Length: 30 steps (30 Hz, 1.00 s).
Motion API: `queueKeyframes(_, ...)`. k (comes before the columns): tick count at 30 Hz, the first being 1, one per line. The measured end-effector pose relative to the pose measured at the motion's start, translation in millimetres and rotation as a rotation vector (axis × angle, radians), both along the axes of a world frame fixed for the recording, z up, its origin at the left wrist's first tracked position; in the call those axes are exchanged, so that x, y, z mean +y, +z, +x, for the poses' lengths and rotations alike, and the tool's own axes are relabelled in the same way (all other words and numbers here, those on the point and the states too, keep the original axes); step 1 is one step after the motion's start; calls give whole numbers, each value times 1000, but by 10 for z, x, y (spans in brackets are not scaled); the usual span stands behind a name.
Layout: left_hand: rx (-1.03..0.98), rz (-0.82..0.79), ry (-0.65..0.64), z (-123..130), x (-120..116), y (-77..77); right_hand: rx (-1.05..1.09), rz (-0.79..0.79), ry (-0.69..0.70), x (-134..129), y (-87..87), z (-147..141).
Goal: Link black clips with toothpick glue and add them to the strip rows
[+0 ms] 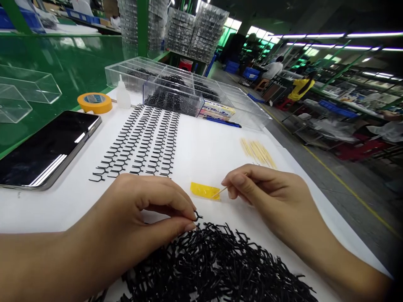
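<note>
Left hand (126, 209), left of centre: thumb and fingertips pinching one small black forked piece (197, 216), mid-frame, at the upper edge of a tangled heap (214, 268). Right hand (264, 184), right of centre: gripping a toothpick (224, 190), tip at yellow strip (204, 190), contact unclear. Risks, judged: slack pinch could lose piece among lookalikes; heavy press could snap toothpick.

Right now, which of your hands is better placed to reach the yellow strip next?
Probably the right hand: its stick ends at the yellow strip, while the left hand pinches a black piece.
</note>
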<state>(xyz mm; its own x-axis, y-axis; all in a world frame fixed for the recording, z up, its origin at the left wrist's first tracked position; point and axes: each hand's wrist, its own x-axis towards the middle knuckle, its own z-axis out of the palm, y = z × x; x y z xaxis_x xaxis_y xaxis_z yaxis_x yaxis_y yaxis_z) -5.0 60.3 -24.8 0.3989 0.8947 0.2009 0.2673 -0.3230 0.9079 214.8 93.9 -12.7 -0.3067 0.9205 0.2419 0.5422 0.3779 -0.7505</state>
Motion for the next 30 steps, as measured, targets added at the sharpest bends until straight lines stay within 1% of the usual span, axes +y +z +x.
queueKeyframes(3,7,-35,-5,13,10,-10,-1,-20,29,-12,8,-24)
queueKeyframes(9,6,-108,-23,22,28,-28,78,37,6,3,-41,-42)
queueKeyframes(15,17,-191,-18,27,32,-15,122,-1,30,41,-105,-70)
queueKeyframes(21,9,-253,-27,30,38,-9,137,-6,25,56,-141,-81)
queueKeyframes(24,26,-276,-32,35,63,-9,142,-15,26,50,-141,-75)
queueKeyframes(30,25,-268,-44,33,73,-4,200,-56,5,24,-91,-67)
